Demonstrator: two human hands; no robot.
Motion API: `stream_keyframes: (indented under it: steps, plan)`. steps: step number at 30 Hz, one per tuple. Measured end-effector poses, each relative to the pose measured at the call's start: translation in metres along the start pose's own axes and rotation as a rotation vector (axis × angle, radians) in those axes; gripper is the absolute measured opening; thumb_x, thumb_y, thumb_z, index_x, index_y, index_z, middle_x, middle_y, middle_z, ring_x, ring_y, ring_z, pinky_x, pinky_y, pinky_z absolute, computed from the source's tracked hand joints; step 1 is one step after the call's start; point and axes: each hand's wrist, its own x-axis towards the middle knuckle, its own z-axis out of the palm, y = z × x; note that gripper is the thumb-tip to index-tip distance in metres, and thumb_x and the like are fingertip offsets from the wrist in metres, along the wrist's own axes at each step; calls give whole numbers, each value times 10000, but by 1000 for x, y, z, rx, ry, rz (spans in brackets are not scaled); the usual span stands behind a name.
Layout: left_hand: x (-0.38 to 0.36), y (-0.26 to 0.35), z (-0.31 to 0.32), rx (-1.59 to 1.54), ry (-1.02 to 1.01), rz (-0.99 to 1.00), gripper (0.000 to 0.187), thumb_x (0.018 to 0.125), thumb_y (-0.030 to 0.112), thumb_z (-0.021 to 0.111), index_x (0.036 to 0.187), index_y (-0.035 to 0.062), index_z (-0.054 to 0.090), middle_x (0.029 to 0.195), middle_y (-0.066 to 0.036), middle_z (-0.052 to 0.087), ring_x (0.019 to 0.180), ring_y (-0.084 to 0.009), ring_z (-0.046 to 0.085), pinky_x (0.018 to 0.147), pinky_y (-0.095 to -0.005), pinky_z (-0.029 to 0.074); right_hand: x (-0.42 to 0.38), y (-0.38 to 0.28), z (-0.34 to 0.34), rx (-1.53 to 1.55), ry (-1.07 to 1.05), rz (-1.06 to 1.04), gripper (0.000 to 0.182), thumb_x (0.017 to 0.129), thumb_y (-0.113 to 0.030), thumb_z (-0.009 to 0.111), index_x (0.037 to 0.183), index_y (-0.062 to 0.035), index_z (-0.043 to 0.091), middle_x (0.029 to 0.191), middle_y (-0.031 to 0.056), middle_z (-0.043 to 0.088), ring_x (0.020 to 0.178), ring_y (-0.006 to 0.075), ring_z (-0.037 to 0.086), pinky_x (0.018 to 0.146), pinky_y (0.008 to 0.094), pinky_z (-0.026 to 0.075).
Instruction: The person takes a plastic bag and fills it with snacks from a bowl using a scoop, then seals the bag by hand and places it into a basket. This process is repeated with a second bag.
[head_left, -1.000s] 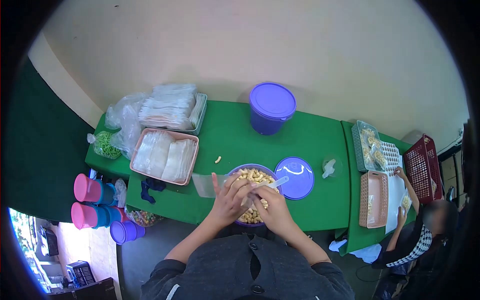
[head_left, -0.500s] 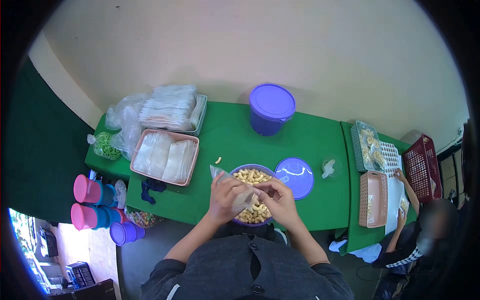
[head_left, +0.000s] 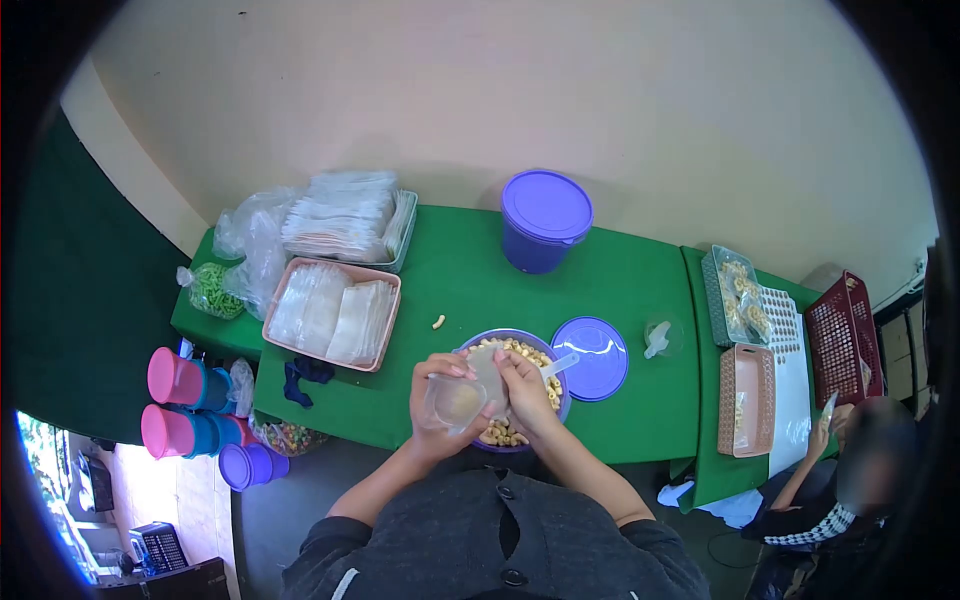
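My left hand (head_left: 432, 408) is curled around a translucent plastic bag (head_left: 462, 402), which is held over the near left part of a purple tub (head_left: 566, 408). Fingers of my right hand (head_left: 526, 388) pinch the bag's right edge. Curved, pale yellow snack pieces (head_left: 505, 435) fill the tub below both hands. A clear scoop handle (head_left: 562, 366) sticks out past the tub's right rim, beside my right hand; the rest of the scoop is hidden. One loose snack piece (head_left: 438, 322) lies on the green table, up and left of the tub.
A purple lid (head_left: 590, 342) lies right of the tub; a lidded purple bucket (head_left: 535, 250) stands behind. At left, a pink basket (head_left: 326, 355) and a grey basket (head_left: 408, 236) hold plastic bags. At right, a person (head_left: 800, 490) sits beside baskets (head_left: 735, 440) and a sticker sheet (head_left: 783, 318).
The bag has turned and spread wider between my hands. My right hand has shifted left, onto the bag's edge. The person at right has raised their hands from the table, holding a small packet.
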Motion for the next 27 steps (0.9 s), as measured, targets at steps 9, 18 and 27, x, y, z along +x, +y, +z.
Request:
stream_keyframes:
  steps: [9,18,27]
  plan:
    - [8,16,-5,-10,-159,-8,498,728,89,784,1072,66,426,944,-95,555,909,-209,571,963,-438,430,-4,-19,-3,-65,-11,0,362,1018,-333,448,942,-30,631,824,31,660,697,76,607,651,225,484]
    - [5,15,-24,-265,186,-63,369,794,118,756,1049,16,509,1030,-181,637,998,-261,629,890,-393,500,-14,-36,-33,-763,312,-541,342,987,-318,513,1014,16,582,834,41,611,794,101,552,691,279,455]
    - [16,-9,-76,201,388,-71,569,751,194,804,1220,-22,564,1234,-179,558,1115,-241,559,873,-331,468,-9,-29,-93,-297,283,-157,451,892,-134,663,1290,5,504,855,15,599,695,78,522,641,212,426]
